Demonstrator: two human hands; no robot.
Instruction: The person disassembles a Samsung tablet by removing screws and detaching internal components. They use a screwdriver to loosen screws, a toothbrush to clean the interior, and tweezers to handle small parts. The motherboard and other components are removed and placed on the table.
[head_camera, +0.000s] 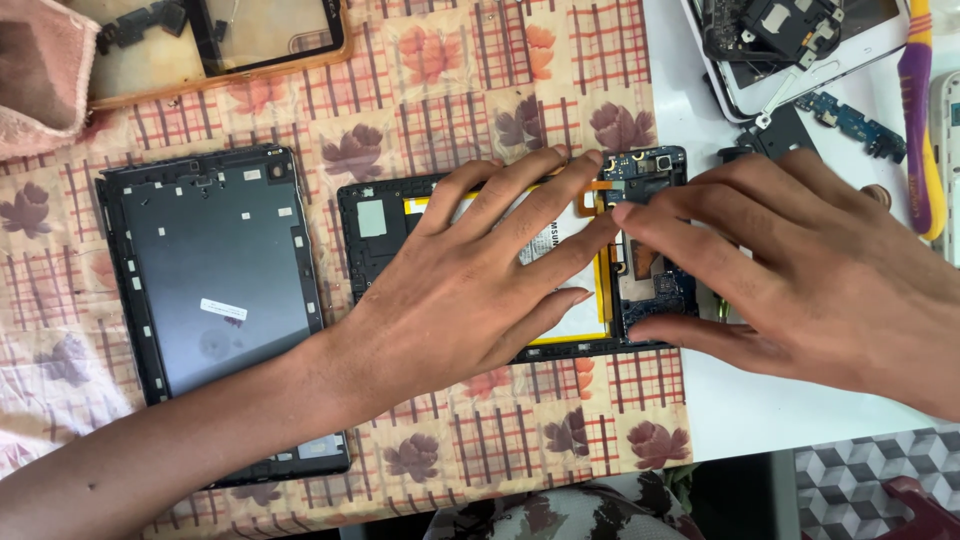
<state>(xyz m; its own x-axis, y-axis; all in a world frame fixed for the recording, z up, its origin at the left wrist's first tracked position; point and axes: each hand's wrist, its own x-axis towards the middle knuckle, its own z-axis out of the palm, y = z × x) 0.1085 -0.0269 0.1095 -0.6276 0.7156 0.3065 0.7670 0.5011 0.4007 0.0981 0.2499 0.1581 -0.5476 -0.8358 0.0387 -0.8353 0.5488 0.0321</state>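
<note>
An opened tablet body (372, 232) lies in the middle of the table, showing its yellow-edged battery (575, 322) and a blue circuit board (650, 165) at its right end. My left hand (470, 280) rests flat on the battery, fingers spread toward the board. My right hand (800, 270) comes in from the right, its fingertips pressing on the circuit board close to my left fingertips. Neither hand holds a tool. Much of the battery and board is hidden under the hands.
The tablet's dark back cover (215, 290) lies to the left on a floral checked cloth (440, 60). Another framed screen panel (260, 40) sits at the back. Loose boards and parts (850, 120), another dismantled device (790, 40) and a yellow-purple tool (920, 110) lie at the right.
</note>
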